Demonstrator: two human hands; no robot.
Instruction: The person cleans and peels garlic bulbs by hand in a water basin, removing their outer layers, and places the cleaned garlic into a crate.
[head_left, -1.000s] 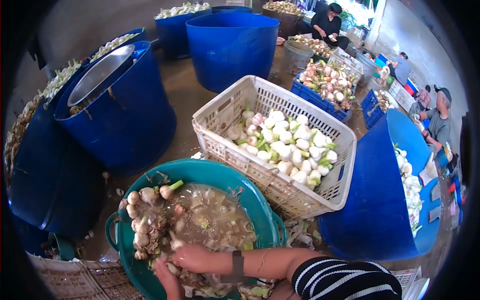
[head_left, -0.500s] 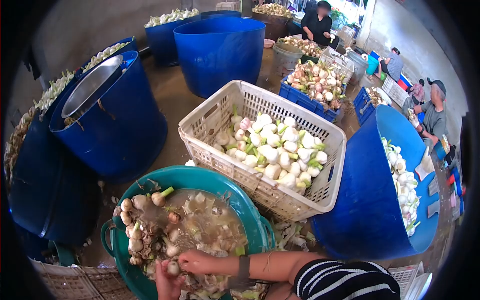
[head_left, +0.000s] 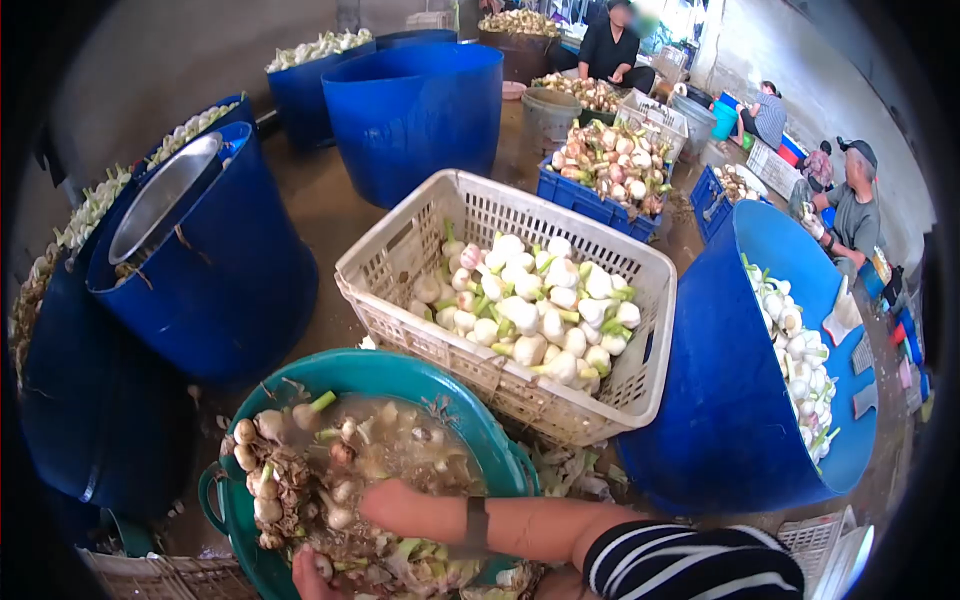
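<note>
My right hand (head_left: pixel 398 508) reaches down into the green tub (head_left: pixel 511 468) of murky water. Its fingers are hidden among garlic skins and water. Low in the tub, my left hand (head_left: pixel 312 574) shows only partly near the frame's bottom edge, beside the wet peels (head_left: pixel 400 570); what it holds, if anything, cannot be made out. Unpeeled garlic bulbs (head_left: pixel 268 508) are heaped along the tub's left side, several with dirty roots and skins. One pale garlic bulb (head_left: pixel 340 517) lies just left of my right hand.
A white crate (head_left: pixel 655 385) of cleaned garlic stands beyond the tub. At right is a tilted blue barrel (head_left: pixel 690 400) with more garlic inside. Blue barrels (head_left: pixel 215 270) line the left. A blue crate (head_left: pixel 600 208) of unpeeled garlic stands farther back, with several people sitting beyond.
My hands have moved apart: the right one upward into the water, the left one down toward the frame's edge. The garlic bulb they both held is no longer visible between them. The view has shifted slightly.
</note>
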